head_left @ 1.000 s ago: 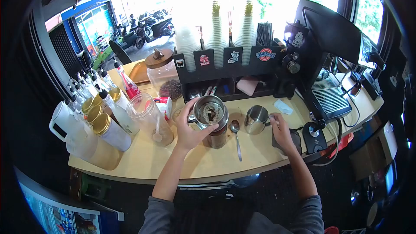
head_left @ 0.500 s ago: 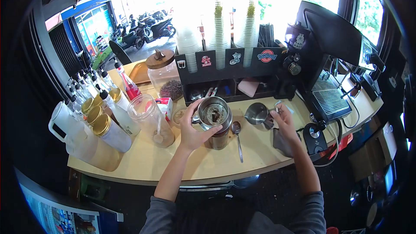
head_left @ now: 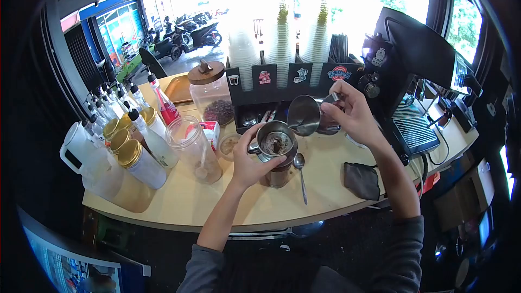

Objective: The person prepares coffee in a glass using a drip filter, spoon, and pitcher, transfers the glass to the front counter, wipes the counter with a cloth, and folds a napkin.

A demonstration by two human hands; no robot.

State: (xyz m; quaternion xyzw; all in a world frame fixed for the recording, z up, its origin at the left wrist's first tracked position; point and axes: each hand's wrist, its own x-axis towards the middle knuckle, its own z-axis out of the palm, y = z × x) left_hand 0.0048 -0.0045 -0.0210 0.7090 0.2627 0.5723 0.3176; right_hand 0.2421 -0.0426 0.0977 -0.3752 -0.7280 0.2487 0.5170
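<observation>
My left hand (head_left: 254, 164) is wrapped round a metal filter cup (head_left: 277, 142), which sits on top of a glass jar (head_left: 279, 178) and has dark wet grounds inside. In my right hand (head_left: 350, 113) is the handle of a steel pitcher (head_left: 305, 115). The pitcher is raised off the counter and tilted toward the cup, its mouth just above and right of the rim. No stream of liquid can be made out. A spoon (head_left: 302, 178) lies right of the jar, and a dark cloth (head_left: 362, 181) is farther right.
Syrup bottles (head_left: 164, 100), gold-lidded jars (head_left: 142, 164), a white jug (head_left: 89, 157) and an open clear container (head_left: 194, 149) stand on the left. A black rack (head_left: 293, 80) with cup stacks is behind. An espresso machine (head_left: 415, 125) occupies the right side of the counter (head_left: 255, 206).
My right hand has lifted the pitcher from the counter, moved it up and left, and tipped it toward the filter cup. My left hand still holds the cup.
</observation>
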